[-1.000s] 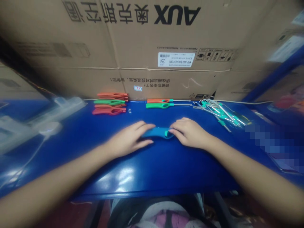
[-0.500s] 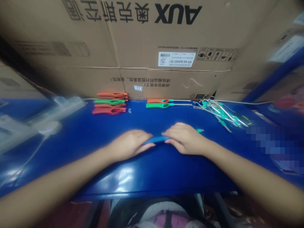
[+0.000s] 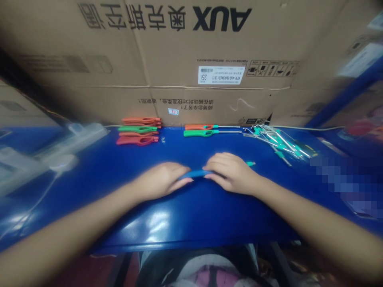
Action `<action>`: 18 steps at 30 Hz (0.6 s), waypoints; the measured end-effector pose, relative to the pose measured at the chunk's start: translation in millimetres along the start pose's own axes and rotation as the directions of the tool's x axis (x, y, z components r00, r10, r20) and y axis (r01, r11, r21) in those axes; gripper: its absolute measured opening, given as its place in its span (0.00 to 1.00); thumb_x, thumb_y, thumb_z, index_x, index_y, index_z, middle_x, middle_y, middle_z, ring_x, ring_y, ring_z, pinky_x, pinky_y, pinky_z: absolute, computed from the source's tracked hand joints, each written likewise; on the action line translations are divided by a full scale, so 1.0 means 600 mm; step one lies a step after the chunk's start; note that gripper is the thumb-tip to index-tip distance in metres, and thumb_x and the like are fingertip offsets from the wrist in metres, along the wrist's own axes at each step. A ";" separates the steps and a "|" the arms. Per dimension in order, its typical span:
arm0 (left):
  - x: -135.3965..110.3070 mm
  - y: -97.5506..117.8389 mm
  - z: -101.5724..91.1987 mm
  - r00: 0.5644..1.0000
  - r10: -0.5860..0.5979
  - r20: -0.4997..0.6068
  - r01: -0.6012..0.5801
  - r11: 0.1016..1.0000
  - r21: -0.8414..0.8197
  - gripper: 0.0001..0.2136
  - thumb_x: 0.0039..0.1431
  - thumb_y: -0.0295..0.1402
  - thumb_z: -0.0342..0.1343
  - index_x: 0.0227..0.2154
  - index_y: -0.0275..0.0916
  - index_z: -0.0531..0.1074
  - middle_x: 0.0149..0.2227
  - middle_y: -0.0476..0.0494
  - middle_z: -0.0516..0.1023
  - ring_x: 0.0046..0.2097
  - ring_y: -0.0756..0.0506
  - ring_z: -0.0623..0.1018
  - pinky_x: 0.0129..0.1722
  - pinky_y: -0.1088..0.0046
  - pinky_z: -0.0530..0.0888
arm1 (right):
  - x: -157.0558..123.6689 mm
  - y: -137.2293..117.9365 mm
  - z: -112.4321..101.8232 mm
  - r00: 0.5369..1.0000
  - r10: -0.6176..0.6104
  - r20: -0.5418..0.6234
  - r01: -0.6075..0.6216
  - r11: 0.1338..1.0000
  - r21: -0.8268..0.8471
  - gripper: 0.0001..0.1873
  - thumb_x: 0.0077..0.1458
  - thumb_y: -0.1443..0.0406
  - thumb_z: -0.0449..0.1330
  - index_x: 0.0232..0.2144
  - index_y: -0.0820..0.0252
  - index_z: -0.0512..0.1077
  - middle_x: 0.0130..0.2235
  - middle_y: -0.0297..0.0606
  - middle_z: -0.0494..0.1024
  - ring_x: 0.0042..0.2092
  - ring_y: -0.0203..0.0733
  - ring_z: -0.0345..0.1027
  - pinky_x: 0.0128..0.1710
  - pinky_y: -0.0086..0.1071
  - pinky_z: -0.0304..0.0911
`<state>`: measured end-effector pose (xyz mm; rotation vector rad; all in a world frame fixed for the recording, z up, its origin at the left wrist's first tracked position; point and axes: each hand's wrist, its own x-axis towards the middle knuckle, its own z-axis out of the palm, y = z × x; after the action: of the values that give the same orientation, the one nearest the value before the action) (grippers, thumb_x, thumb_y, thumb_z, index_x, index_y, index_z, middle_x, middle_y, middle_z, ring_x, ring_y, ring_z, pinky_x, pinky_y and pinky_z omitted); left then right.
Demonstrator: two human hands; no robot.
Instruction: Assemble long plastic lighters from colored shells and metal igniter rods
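Observation:
Between my two hands, over the middle of the blue table, is a blue lighter handle (image 3: 196, 174), mostly covered by fingers. My left hand (image 3: 161, 180) is closed on its left end, thumb below and fingers above. On the other end my right hand (image 3: 229, 171) is closed in a similar grip. Just past my right hand a small green tip (image 3: 250, 164) shows; whether it belongs to the held piece I cannot tell. Behind lie a green long-neck lighter (image 3: 201, 133) and an orange long-neck lighter (image 3: 198, 127), both with metal rods.
Several coloured lighter handles (image 3: 139, 129) lie stacked at the back left. A pile of metal rods with green parts (image 3: 283, 143) is at the back right. Power strips (image 3: 86, 137) and a white cable stand left. A large cardboard sheet (image 3: 167, 75) walls the back.
Both hands have shifted very slightly to the left in the view, still holding the blue handle. The things on the table lie as before.

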<state>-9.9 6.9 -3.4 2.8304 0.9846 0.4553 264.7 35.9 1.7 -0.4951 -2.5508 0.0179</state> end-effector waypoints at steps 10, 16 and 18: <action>0.010 0.029 0.005 0.981 -0.174 0.088 0.170 0.984 0.056 0.17 0.73 0.44 0.46 0.49 0.38 0.73 0.41 0.42 0.77 0.41 0.42 0.79 0.40 0.68 0.76 | 0.008 -0.017 0.016 0.997 0.055 -0.060 -0.058 0.997 -0.055 0.08 0.66 0.62 0.59 0.40 0.59 0.77 0.36 0.38 0.82 0.40 0.43 0.71 0.50 0.41 0.57; 0.007 0.009 0.001 0.984 -0.162 0.076 0.164 0.986 -0.023 0.16 0.73 0.42 0.46 0.51 0.38 0.73 0.43 0.41 0.76 0.43 0.43 0.78 0.44 0.68 0.76 | -0.001 0.014 -0.007 0.981 0.141 0.130 -0.133 0.989 -0.068 0.08 0.65 0.62 0.60 0.43 0.59 0.75 0.45 0.40 0.79 0.48 0.46 0.71 0.57 0.45 0.53; 0.005 0.001 0.000 0.987 -0.148 0.066 0.152 0.986 -0.070 0.16 0.73 0.42 0.46 0.51 0.37 0.73 0.43 0.41 0.76 0.43 0.43 0.78 0.45 0.68 0.75 | -0.004 0.024 -0.017 0.975 0.154 0.159 -0.140 0.986 -0.096 0.07 0.65 0.61 0.60 0.41 0.59 0.75 0.43 0.39 0.79 0.46 0.46 0.71 0.57 0.45 0.53</action>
<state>-7.3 8.3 -2.5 2.6633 1.1338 0.3789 276.5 47.6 7.4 -0.7429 -2.6793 0.0057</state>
